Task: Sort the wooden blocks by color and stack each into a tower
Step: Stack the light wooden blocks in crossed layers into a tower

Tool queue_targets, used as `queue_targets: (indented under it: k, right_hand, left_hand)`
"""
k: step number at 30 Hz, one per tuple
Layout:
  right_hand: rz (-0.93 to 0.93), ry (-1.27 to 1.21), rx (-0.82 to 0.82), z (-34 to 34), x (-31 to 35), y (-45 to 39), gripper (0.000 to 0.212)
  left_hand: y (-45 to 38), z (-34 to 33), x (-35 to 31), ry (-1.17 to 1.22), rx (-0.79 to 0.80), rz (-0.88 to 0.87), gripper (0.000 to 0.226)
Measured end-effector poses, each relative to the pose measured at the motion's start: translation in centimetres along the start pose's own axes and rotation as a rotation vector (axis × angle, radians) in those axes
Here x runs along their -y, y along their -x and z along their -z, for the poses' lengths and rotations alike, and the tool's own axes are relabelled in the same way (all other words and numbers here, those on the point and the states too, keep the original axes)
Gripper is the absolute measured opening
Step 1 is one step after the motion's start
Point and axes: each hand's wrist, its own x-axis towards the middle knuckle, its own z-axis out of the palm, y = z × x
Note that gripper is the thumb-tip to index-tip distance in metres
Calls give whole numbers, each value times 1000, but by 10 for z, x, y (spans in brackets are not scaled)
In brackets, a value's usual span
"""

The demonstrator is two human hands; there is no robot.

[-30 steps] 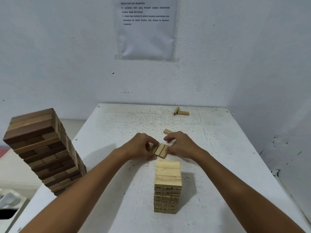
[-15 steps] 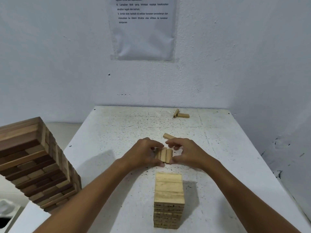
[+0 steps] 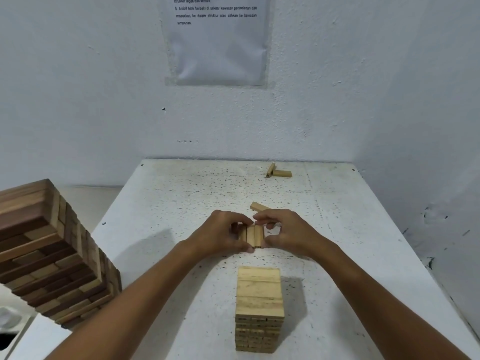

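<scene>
Nearest: light tower (image 3: 259, 307), squared up, stands on the white table (image 3: 363, 255) just in front of the hands; top layer shows three pale blocks side by side, nothing loose on it. Behind it, both hands meet over a set of three light blocks (image 3: 252, 236). Left hand (image 3: 220, 236) curls round the set's left side, right hand (image 3: 287, 236) pinches its right side, thumbs at the near end, fingertips over the far end. Change vs 1 s ago: the blocks then sat skewed, diagonal, w/ gaps; half a sec ago nearly parallel; now pressed flush into one tight slab, long sides running away from the viewer. Can't tell if the slab rests on the table or is just off it. Reading: next layer looks ready to go on the light tower, prob. turned crosswise to the top layer. Risk – slab splaying on the lift if the squeeze slackens. Beyond hands: one loose light block (image 3: 258, 206) lying flat, partly hidden by right fingers; far edge, two more light blocks (image 3: 279, 173) touching in an L. So approx. one more layer left to gather. Far left: mixed dark tower (image 3: 52, 255), tall, browns and tans mixed, stands apart. Wall behind carries a printed sheet (image 3: 217, 40).
</scene>
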Motion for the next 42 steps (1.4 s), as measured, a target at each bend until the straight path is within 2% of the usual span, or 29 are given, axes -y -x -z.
queue_targets:
  k: [7, 12, 17, 28, 35, 42]
  right_hand:
    - [32, 44, -23, -1, -1, 7, 71]
    - [36, 60, -7, -6, -4, 10, 87]
    - [80, 67, -35, -16, -6, 7, 92]
    - [120, 70, -76, -2, 16, 5, 73]
    - [216, 94, -130, 35, 70, 24, 70]
    - [266, 99, -152, 40, 104, 71, 65]
  left_hand:
    - [5, 3, 1, -2, -12, 1, 76]
    - [8, 3, 2, 58, -18, -6, 59]
    - [7, 0, 1, 108, -44, -18, 55]
    - [3, 16, -12, 155, -92, 1, 54]
    - [13, 67, -60, 160, -163, -44, 53]
    - [56, 89, -100, 133, -189, -91, 51]
